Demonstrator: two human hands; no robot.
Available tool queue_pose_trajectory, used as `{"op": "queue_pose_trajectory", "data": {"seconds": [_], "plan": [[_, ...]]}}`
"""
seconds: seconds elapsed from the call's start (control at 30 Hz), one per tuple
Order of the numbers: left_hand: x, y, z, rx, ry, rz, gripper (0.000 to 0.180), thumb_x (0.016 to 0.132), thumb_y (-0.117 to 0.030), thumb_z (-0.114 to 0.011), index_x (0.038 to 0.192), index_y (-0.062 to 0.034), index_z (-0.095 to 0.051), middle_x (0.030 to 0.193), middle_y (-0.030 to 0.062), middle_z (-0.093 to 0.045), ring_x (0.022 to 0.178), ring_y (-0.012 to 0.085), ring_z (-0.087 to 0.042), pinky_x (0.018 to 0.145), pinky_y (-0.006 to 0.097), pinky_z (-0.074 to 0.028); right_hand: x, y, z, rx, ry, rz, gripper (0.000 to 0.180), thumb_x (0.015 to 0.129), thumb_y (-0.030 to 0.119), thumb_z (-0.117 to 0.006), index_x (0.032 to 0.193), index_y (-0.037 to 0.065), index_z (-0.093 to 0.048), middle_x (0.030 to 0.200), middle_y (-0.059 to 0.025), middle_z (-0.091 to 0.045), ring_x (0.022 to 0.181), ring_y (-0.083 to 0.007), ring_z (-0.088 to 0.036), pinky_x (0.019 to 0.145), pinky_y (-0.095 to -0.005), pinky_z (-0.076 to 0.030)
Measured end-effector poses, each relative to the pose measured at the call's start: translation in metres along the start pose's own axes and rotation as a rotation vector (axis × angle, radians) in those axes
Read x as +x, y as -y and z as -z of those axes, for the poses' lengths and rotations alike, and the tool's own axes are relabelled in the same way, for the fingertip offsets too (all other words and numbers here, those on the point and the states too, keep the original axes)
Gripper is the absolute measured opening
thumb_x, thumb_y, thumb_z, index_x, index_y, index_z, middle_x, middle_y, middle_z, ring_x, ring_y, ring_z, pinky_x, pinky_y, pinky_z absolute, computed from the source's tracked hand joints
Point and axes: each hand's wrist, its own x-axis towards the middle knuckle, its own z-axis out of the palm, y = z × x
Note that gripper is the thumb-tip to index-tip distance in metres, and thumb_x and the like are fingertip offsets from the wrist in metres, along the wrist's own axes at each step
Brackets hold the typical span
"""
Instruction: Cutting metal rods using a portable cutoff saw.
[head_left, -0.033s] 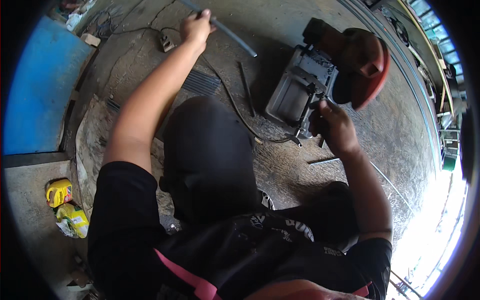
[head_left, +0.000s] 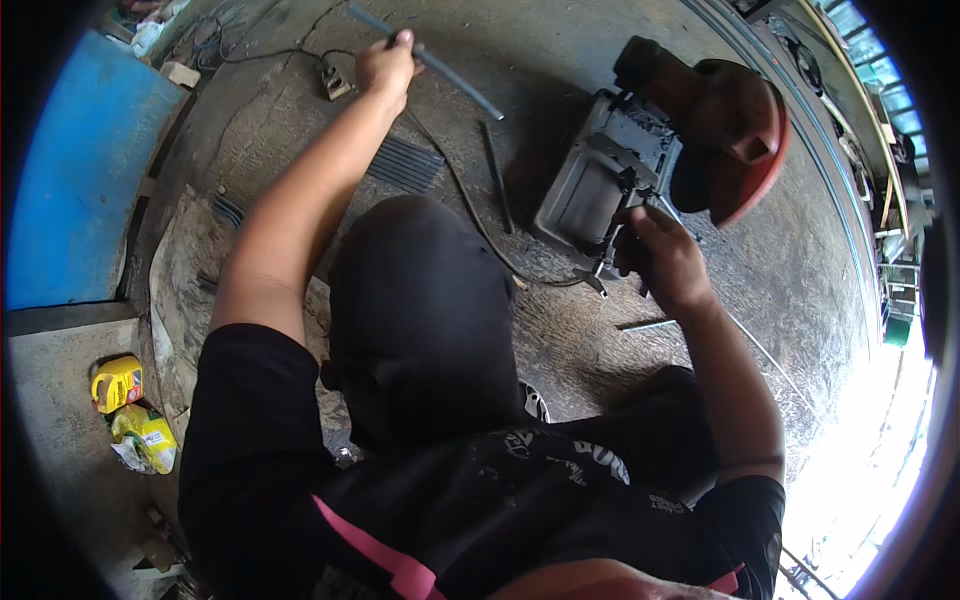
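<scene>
My left hand reaches far out at the upper left, its fingers closed around a slim grey metal bar held above the floor. To the right stands a cut-off saw with a red blade guard and a grey metal base. Fingers curled, my right hand grips the screw end of the saw's vise; the fingertips are partly hidden. Below the left hand, several dark bars lie side by side on the floor. A single short bar rests between them and the saw.
A black cable curves across the floor to the saw. Long thin rods lie at the right. A rounded black-clothed shape hides the middle. Yellow containers and a blue panel are at the left.
My left hand and the bar have shifted slightly down and left, bringing the bar's far end into view. My right hand has moved slightly left at the vise.
</scene>
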Motion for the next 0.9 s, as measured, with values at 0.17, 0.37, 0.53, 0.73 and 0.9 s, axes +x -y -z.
{"op": "queue_pose_trajectory", "data": {"seconds": [0.17, 0.37, 0.53, 0.73, 0.9], "plan": [[0.065, 0.128, 0.064, 0.264, -0.186, 0.217, 0.027, 0.093, -0.021, -0.057, 0.1, 0.0042, -0.062, 0.085, 0.0098, -0.065, 0.066, 0.0168, -0.063, 0.064, 0.03, -0.057, 0.09, -0.041, -0.047, 0.068, -0.113, -0.132, 0.028, 0.095, 0.024, -0.05, 0.102, -0.003, -0.056, 0.075, -0.0071, -0.057, 0.064, -0.0158, -0.055, 0.06, -0.0285, -0.044], [0.124, 0.204, 0.132, 0.755, -0.447, 0.259, 0.039, 0.087, -0.036, -0.06, 0.089, 0.0014, -0.069, 0.093, 0.0214, -0.067, 0.091, 0.032, -0.066, 0.078, 0.04, -0.053, 0.164, -0.08, -0.089, 0.092, -0.084, -0.131, 0.027, 0.093, 0.024, -0.053, 0.101, -0.002, -0.056, 0.076, -0.0071, -0.058, 0.063, -0.0154, -0.056, 0.058, -0.0284, -0.044], [0.115, 0.223, 0.115, 0.971, -0.455, 0.244, 0.041, 0.089, -0.039, -0.056, 0.091, -0.0007, -0.069, 0.091, 0.0174, -0.069, 0.087, 0.0333, -0.066, 0.079, 0.041, -0.051, 0.198, -0.114, -0.096, -0.009, -0.161, -0.226, 0.028, 0.093, 0.025, -0.054, 0.098, -0.002, -0.057, 0.074, -0.0073, -0.058, 0.062, -0.0163, -0.057, 0.058, -0.0299, -0.045], [0.128, 0.237, 0.126, 0.882, -0.485, 0.305, 0.044, 0.089, -0.041, -0.056, 0.087, 0.0007, -0.07, 0.086, 0.0157, -0.07, 0.088, 0.0295, -0.067, 0.08, 0.039, -0.051, 0.21, -0.136, -0.114, 0.019, -0.106, -0.273, 0.027, 0.092, 0.024, -0.055, 0.1, -0.002, -0.057, 0.074, -0.0075, -0.059, 0.062, -0.0169, -0.058, 0.057, -0.0295, -0.047], [0.118, 0.248, 0.105, 0.762, -0.27, 0.536, 0.047, 0.088, -0.039, -0.059, 0.096, 0.0074, -0.064, 0.095, 0.0244, -0.066, 0.085, 0.034, -0.066, 0.072, 0.043, -0.056, 0.205, -0.142, -0.109, -0.01, -0.165, -0.294, 0.029, 0.092, 0.025, -0.056, 0.102, -0.002, -0.057, 0.075, -0.0081, -0.059, 0.062, -0.017, -0.058, 0.057, -0.0293, -0.047]]}}
